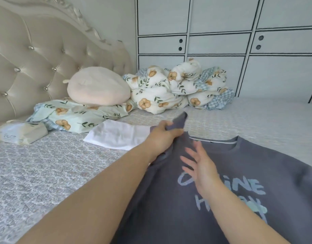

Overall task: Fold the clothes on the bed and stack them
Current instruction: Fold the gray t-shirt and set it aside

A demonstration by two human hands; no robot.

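Observation:
A grey T-shirt (231, 164) with pale blue lettering lies face up on the bed, collar pointing away from me. My left hand (162, 134) grips its left sleeve, lifted off the mattress near the shoulder. My right hand (199, 166) hovers over the chest of the shirt with fingers spread and straight, holding nothing. A folded white garment (116, 134) lies flat on the bed just left of the grey shirt.
A bunched floral duvet (178, 87) sits at the back against the wardrobe. A round beige cushion (98, 87) rests on a floral pillow (77, 115) by the tufted headboard. A tissue pack (19, 132) lies at far left. Patterned bedsheet (46, 173) spreads in front.

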